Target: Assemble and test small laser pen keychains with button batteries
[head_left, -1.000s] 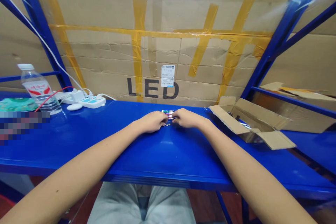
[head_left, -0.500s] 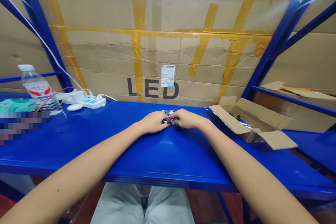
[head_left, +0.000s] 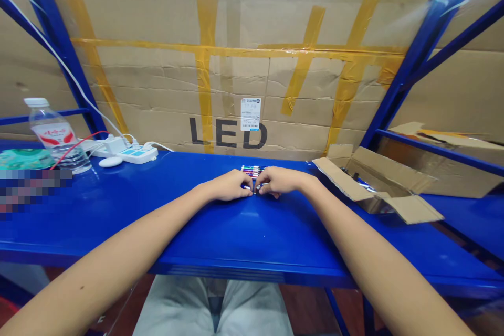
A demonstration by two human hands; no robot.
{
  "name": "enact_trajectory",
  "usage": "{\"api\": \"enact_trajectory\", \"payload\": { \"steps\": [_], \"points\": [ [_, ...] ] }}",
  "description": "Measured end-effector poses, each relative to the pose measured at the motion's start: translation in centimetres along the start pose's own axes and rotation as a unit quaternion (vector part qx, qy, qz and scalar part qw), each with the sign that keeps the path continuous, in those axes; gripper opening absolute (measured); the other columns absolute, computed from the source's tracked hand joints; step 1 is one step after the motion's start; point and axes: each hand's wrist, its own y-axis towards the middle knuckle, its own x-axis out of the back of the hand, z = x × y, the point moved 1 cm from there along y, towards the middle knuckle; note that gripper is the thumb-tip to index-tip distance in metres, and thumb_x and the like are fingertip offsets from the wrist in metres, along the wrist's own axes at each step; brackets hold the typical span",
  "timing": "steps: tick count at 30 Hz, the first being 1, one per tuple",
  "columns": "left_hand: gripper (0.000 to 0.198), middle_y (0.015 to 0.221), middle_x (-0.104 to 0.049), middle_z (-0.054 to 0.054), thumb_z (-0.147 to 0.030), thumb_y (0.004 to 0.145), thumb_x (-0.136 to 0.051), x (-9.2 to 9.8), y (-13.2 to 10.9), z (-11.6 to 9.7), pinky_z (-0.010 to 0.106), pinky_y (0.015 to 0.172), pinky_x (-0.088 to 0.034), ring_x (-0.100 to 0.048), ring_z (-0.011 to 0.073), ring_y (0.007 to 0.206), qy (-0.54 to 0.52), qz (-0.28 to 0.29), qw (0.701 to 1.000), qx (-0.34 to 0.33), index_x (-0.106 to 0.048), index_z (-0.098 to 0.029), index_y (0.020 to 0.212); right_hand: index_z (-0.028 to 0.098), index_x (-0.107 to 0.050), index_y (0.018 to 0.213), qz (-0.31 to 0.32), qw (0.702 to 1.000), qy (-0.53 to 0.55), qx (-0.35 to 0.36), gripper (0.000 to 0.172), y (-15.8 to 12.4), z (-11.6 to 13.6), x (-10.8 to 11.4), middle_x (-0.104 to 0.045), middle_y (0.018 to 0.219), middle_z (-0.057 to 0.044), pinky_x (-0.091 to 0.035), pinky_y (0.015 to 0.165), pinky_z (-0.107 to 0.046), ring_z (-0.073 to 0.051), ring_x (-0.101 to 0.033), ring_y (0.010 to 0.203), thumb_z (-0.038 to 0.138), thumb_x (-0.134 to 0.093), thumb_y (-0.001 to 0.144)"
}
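Observation:
My left hand (head_left: 230, 185) is closed, its thumb and fingers pinching a short blue-and-silver pen part (head_left: 247, 187) just above the blue tabletop. Facing it, my right hand (head_left: 279, 179) is also closed, with a dark, silver-tipped pen part (head_left: 259, 186) between its fingertips. A narrow gap separates the two parts. Just behind my fingers lies a row of several colourful pens (head_left: 250, 169), side by side, in green, blue, red and purple with silver bits. The right hand covers their right ends.
An open cardboard box (head_left: 374, 181) holding pens and dark parts stands on the right. On the left are a water bottle (head_left: 59, 139), a white power strip (head_left: 137, 153), a white oval object (head_left: 111, 161) and a green packet (head_left: 27, 159). A large LED carton (head_left: 165, 79) walls off the back.
Both hands have shifted slightly down toward me, uncovering more of the pen row. The pen parts between my fingertips show more clearly apart now.

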Motion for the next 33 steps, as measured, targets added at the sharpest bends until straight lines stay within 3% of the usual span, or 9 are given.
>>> {"api": "enact_trajectory", "payload": {
  "steps": [5, 13, 23, 29, 33],
  "points": [
    [0.019, 0.093, -0.073, 0.002, -0.026, 0.081, -0.061, 0.0, -0.1, -0.6, 0.024, 0.071, -0.043, -0.064, 0.0165, 0.083, -0.039, 0.019, 0.999, -0.017, -0.072, -0.019, 0.095, 0.016, -0.071, 0.098, 0.053, 0.998, 0.043, -0.004, 0.025, -0.3, -0.3, 0.3, -0.057, 0.053, 0.002, -0.041, 0.051, -0.022, -0.012, -0.055, 0.049, 0.025, -0.060, 0.078],
    [0.020, 0.096, -0.074, 0.002, -0.025, 0.081, -0.062, 0.3, -0.2, -1.3, 0.023, 0.075, -0.044, -0.065, 0.0167, 0.086, -0.047, 0.035, 0.998, -0.020, -0.073, -0.019, 0.098, 0.015, -0.071, 0.096, 0.072, 0.996, 0.048, 0.020, 0.024, -0.2, -0.4, 0.3, -0.056, 0.051, 0.003, -0.040, 0.051, -0.021, -0.011, -0.054, 0.049, 0.026, -0.060, 0.078],
    [0.021, 0.101, -0.074, 0.002, -0.024, 0.081, -0.062, 0.2, -0.2, -1.3, 0.024, 0.082, -0.045, -0.065, 0.0171, 0.092, -0.062, 0.048, 0.997, -0.028, -0.073, -0.020, 0.099, 0.015, -0.071, 0.094, 0.074, 0.996, 0.046, 0.023, 0.023, -0.5, 0.0, 0.3, -0.056, 0.051, 0.004, -0.038, 0.052, -0.021, -0.010, -0.053, 0.049, 0.025, -0.059, 0.078],
    [0.022, 0.094, -0.072, 0.002, -0.032, 0.084, -0.060, 1.0, -0.3, -0.8, 0.024, 0.071, -0.044, -0.063, 0.0166, 0.083, -0.044, 0.032, 0.998, -0.012, -0.068, -0.019, 0.100, 0.015, -0.070, 0.094, 0.054, 0.995, 0.066, 0.045, 0.024, -0.8, -0.2, 0.9, -0.058, 0.058, 0.003, -0.039, 0.052, -0.022, -0.010, -0.055, 0.050, 0.030, -0.061, 0.077],
    [0.019, 0.091, -0.069, 0.006, -0.025, 0.087, -0.051, 2.2, -0.6, -0.3, 0.026, 0.068, -0.043, -0.061, 0.0178, 0.079, 0.022, -0.007, 0.999, 0.039, -0.061, -0.015, 0.100, 0.013, -0.068, 0.095, 0.021, 0.995, 0.090, 0.046, 0.029, -1.3, -0.7, 1.8, -0.059, 0.059, 0.002, -0.037, 0.050, -0.022, -0.011, -0.055, 0.050, 0.034, -0.063, 0.077]
  ]
}}
